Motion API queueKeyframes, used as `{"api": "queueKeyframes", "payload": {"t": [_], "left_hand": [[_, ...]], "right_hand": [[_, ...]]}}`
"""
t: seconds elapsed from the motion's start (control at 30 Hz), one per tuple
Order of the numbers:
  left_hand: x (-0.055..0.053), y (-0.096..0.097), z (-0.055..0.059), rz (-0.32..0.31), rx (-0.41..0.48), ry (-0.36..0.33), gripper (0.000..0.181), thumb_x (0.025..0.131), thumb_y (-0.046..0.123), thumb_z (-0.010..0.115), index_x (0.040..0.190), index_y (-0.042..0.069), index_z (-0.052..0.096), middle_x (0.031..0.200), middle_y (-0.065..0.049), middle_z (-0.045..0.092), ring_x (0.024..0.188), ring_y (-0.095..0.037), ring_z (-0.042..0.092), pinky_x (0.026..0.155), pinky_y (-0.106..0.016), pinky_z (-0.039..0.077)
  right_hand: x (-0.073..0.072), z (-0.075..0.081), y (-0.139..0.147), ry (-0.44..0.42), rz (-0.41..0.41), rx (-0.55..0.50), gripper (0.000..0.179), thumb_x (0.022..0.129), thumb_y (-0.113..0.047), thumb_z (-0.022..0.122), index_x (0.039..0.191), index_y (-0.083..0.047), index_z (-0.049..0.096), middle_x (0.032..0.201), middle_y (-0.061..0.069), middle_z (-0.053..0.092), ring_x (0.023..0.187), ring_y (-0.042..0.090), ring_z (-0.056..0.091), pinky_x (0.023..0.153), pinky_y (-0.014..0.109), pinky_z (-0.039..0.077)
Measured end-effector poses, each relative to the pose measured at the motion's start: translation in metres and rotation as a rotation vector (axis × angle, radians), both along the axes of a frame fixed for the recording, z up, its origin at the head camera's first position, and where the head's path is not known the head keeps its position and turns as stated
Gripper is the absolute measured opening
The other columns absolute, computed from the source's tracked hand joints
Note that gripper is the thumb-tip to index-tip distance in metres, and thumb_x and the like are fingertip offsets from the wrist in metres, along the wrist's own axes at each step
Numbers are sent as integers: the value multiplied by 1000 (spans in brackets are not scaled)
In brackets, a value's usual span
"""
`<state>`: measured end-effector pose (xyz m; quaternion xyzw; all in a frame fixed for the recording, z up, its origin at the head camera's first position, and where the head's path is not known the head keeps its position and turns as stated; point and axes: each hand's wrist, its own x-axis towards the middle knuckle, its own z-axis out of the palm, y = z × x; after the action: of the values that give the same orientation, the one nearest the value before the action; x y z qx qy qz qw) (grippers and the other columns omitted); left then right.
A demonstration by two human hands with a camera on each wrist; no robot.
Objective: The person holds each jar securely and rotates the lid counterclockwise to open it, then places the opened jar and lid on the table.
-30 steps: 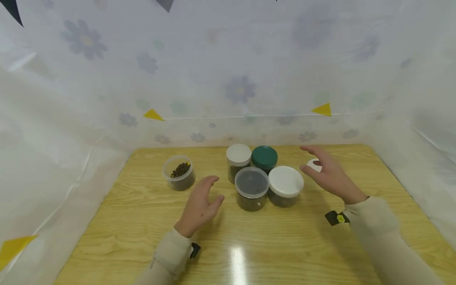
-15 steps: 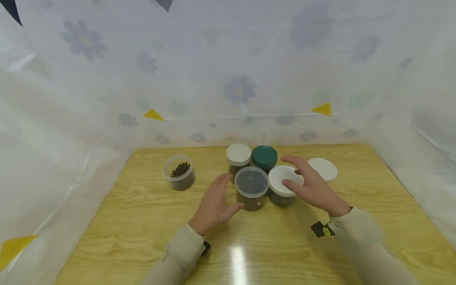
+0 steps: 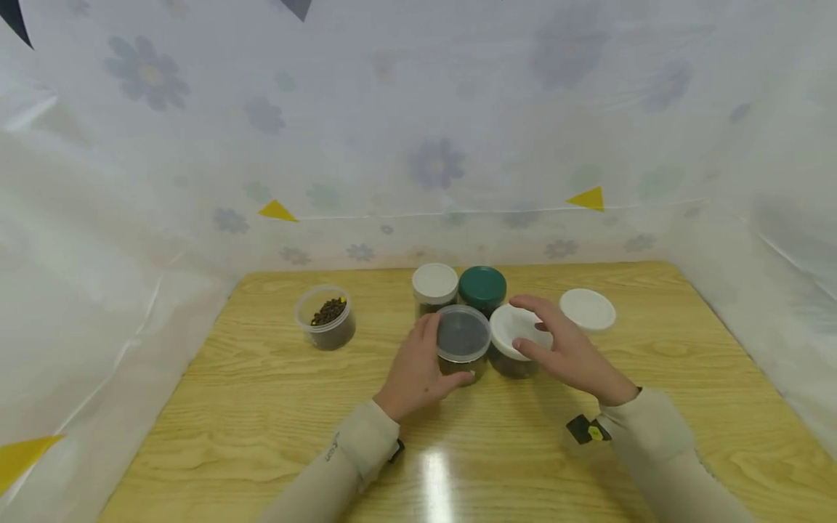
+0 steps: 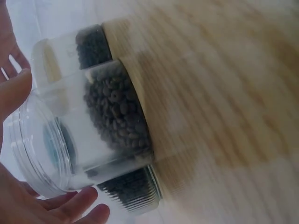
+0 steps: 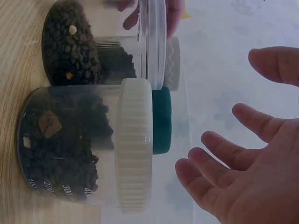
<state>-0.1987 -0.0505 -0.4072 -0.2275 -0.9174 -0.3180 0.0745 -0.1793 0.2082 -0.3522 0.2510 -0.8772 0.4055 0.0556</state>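
Note:
My left hand [image 3: 417, 372] is around the left side of a clear-topped plastic jar [image 3: 464, 335], its thumb across the front. In the left wrist view, its fingers [image 4: 77, 203] lie right at the jar's rim, loosely spread. Dark brown pellets [image 4: 117, 112] fill part of that jar. Over a wide jar with a white lid [image 3: 506, 330] hovers my right hand [image 3: 567, 356], fingers relaxed and apart. The right wrist view shows the hand away from the ribbed white lid [image 5: 134, 149]; pellets and a tan chunk [image 5: 50, 124] show through the wall.
Behind stand a taller jar with a white lid [image 3: 434, 280] and one with a green lid [image 3: 482, 285]. A loose white lid [image 3: 588, 309] lies on the right of the wooden table [image 3: 261, 421]. On the left sits an uncovered tub of pellets [image 3: 327, 327]. Patterned sheeting surrounds the table.
My left hand has moved right, reaching around the clear-topped jar. My right hand has come left from above the loose lid to over the wide white-lidded jar.

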Motion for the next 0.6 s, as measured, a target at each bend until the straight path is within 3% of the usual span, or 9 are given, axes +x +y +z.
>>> {"api": "queueKeyframes", "payload": {"t": [0.1,0.27,0.4,0.5,0.6], "left_hand": [[0,3,-2,5,-21,-36,109,75,48,83,155,8,22,149,-15,40,130,-31,53,104,-47,49],[1,6,-1,24,-7,-165,107,79,49,80,156,7,19,149,-15,42,132,-30,52,105,-46,48],[-2,7,-2,48,107,-246,102,79,47,80,154,11,21,149,-14,44,131,-29,53,104,-46,48],[-3,5,-5,47,206,-268,99,78,44,83,152,14,24,148,-13,45,130,-30,54,103,-46,48],[-2,2,-5,39,251,-265,99,76,42,85,151,15,26,148,-13,45,129,-31,54,102,-47,48]], "right_hand": [[1,0,1,6,-1,2,56,98,-15,61,149,-10,40,153,16,39,140,35,39,100,60,43],[1,-2,1,-22,11,-2,54,99,-14,60,148,-8,40,153,18,39,140,38,39,100,62,43],[1,-4,1,-32,23,-4,54,99,-13,59,149,-8,40,154,20,37,140,40,37,100,64,42],[1,-3,1,-33,22,-2,54,98,-12,60,148,-6,40,153,20,38,140,39,38,100,63,42],[-1,-2,1,-29,15,5,53,98,-12,60,147,-4,41,153,20,39,139,39,38,100,62,43]]}}
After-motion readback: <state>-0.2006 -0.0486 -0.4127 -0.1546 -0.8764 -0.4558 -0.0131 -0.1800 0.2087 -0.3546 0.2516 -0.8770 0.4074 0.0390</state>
